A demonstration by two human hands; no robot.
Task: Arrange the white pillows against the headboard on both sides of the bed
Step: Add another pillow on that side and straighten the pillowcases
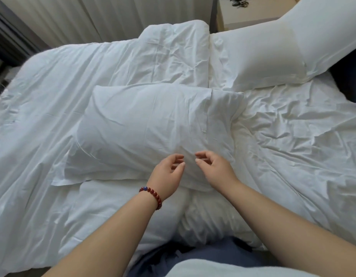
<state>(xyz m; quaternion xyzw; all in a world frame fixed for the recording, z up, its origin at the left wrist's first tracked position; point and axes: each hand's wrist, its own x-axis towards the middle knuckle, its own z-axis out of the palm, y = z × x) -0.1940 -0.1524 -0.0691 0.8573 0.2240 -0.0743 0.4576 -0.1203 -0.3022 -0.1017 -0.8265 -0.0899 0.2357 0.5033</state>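
Centre: the white pillow (149, 128) lies flat across the middle of the bed, its left part on the folded duvet (63, 86) and its right end on the crumpled sheet (292, 126)
Far right: a 2nd white pillow (273, 54) is propped at a tilt in the far right corner, near a bedside table (251, 15)
Hands: the left hand (169, 172) (a beaded bracelet (151, 196) on its wrist) and the right hand (215, 168) sit just beside each other at the centre pillow's near edge, fingers loosely curled and gripping nothing; whether they touch the cloth cannot be told
Handling: probably light, soft and floppy, so it should sag if lifted by 1 corner; 2 hands sunk into the filling at opposite ends look a safer hold than a pinch of the thin loose border
Materials: smooth, creased cotton case with a flat flanged border round a plump rectangular filling; the sheet is more heavily wrinkled, and the duvet is thick and puffy
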